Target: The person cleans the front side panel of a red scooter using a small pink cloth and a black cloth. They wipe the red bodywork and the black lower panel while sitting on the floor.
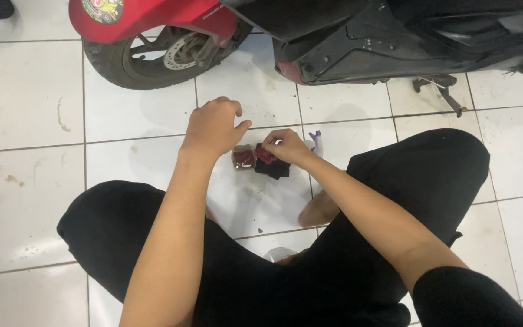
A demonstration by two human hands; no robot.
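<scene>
White tiled floor [25,91], stained, red scooter [171,24]

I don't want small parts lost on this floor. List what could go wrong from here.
1. The right hand pinches a small red piece over the black part; if dropped, it might roll under the scooter.
2. The small container sits loose on the tiled floor beside the left hand; a nudge might tip it.

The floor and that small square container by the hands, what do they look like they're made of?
The floor looks like glazed white ceramic tile: glossy, with dark grout lines and some stains. The small container under the left hand seems to be clear plastic, since reddish contents show through its walls. The black piece under the right hand looks matte, perhaps cloth or plastic; too small to tell.
</scene>
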